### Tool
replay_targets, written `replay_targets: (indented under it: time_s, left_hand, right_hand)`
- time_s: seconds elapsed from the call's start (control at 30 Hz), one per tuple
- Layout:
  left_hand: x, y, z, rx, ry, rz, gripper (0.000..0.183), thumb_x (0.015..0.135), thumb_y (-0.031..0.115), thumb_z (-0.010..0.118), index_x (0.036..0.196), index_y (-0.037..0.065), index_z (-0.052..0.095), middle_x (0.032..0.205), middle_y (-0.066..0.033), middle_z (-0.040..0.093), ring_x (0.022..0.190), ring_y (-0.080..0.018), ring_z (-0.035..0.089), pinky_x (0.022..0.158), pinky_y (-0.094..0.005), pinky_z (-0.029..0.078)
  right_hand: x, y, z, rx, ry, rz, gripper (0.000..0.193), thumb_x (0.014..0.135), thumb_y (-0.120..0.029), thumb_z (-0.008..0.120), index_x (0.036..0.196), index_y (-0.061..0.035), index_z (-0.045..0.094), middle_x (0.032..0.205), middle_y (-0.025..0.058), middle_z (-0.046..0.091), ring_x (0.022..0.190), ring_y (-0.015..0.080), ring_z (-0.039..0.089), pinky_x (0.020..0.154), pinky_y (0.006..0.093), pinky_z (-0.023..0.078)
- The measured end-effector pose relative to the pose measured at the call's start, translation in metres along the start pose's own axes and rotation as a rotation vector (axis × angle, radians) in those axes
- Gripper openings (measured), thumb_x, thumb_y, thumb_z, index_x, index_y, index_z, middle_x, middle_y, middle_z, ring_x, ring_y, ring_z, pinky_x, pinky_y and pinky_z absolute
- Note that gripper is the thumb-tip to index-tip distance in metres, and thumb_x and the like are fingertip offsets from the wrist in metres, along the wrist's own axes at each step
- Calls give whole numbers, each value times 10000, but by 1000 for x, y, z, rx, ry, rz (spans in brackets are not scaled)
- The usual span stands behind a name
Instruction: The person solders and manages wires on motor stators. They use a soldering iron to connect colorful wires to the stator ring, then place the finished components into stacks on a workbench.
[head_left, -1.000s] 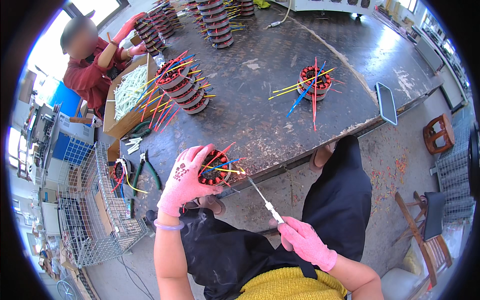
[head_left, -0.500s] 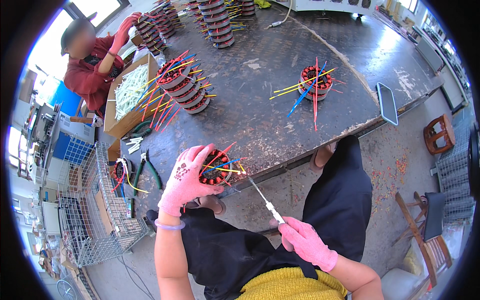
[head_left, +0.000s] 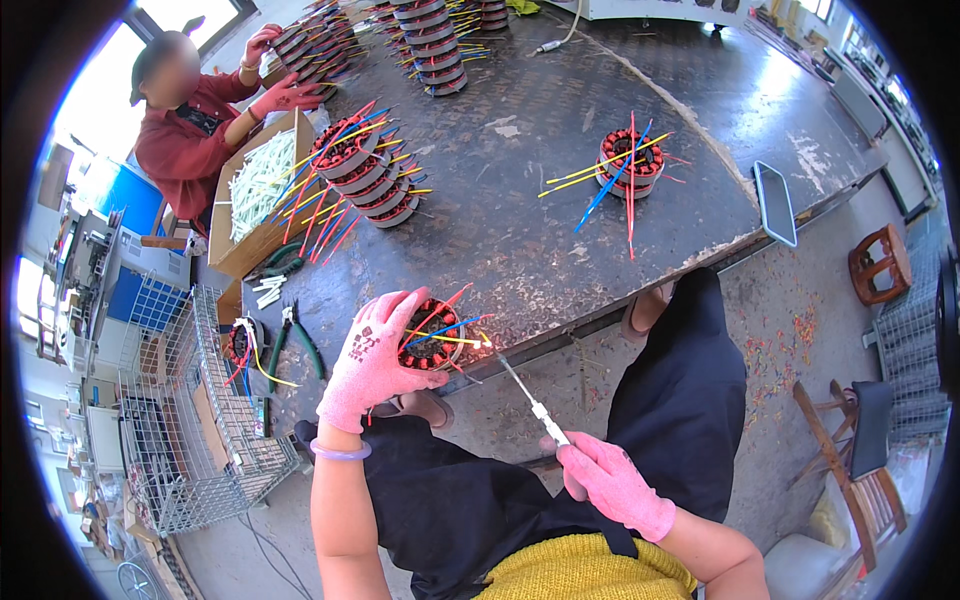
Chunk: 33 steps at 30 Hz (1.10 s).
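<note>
My left hand (head_left: pixel 372 352), in a pink glove, is wrapped round a motor stator (head_left: pixel 430 335) at the table's near edge. Red windings line the stator's ring, and red, blue and yellow wires stick out of it. My right hand (head_left: pixel 612 482), gloved alike, grips a long-necked lighter (head_left: pixel 540 410) by its white handle. Its thin metal neck points up and left to the yellow wire end (head_left: pixel 478 342), where a small orange glow shows. Another stator (head_left: pixel 630 165) with crossed wires stands apart on the right of the table.
Stacked stators (head_left: pixel 370 180) stand beyond my left hand, beside a carton (head_left: pixel 225 250) of white tubes. Green-handled pliers (head_left: pixel 303 350) and a small stator (head_left: pixel 240 342) lie left, near a wire basket (head_left: pixel 190 460). A phone (head_left: pixel 773 205) rests at the right edge. A co-worker (head_left: pixel 185 150) handles far stacks.
My two hands, the stator and the lighter hold nearly still; the glow at the wire end has changed shape slightly. The co-worker's second hand has come up to the stator stack.
</note>
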<state>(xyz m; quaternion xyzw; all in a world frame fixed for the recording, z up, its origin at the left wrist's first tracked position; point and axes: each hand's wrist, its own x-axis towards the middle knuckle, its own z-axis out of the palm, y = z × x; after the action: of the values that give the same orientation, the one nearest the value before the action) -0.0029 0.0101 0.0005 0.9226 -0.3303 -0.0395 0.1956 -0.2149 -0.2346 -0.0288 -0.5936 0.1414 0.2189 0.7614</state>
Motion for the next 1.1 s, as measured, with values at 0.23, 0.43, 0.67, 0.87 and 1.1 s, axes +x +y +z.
replay_targets:
  time_s: [0.23,0.43,0.67,0.87,1.1]
  left_hand:
    - [0,1,0,-5,-5,-5,983,523,270,891,1391,35,493,1313,-176,537,1233,-373,507,1078,-429,392]
    - [-1,2,1,-3,4,-27,991,512,265,894,1390,35,496,1314,-173,537,1235,-374,504,1089,-442,378]
    - [-1,-2,-2,22,-33,74,990,537,296,893,1405,53,483,1346,-160,520,1307,-339,456,1185,-493,252]
    - [1,1,2,56,-34,61,1001,541,307,891,1411,43,473,1343,-161,532,1332,-329,441,1216,-502,182]
    - [1,-5,5,19,-14,80,1023,510,309,897,1403,37,477,1338,-165,530,1339,-331,432,1215,-499,184]
  right_hand:
    - [-1,-4,0,-23,3,8,330,1045,-222,454,1240,11,584,650,4,483,565,80,463,559,262,398]
    - [-1,-3,0,-4,8,17,324,1042,-216,463,1241,9,584,662,-1,483,578,74,462,567,256,397]
    - [-2,4,-2,135,16,26,319,1044,-208,461,1255,2,576,691,-16,479,601,64,451,571,242,386]
    - [-2,2,-2,94,24,46,318,1045,-203,460,1261,0,575,691,-21,477,602,64,449,570,237,384]
    - [-1,3,-3,70,11,25,328,1045,-212,456,1261,3,577,693,-16,483,600,65,448,571,240,384]
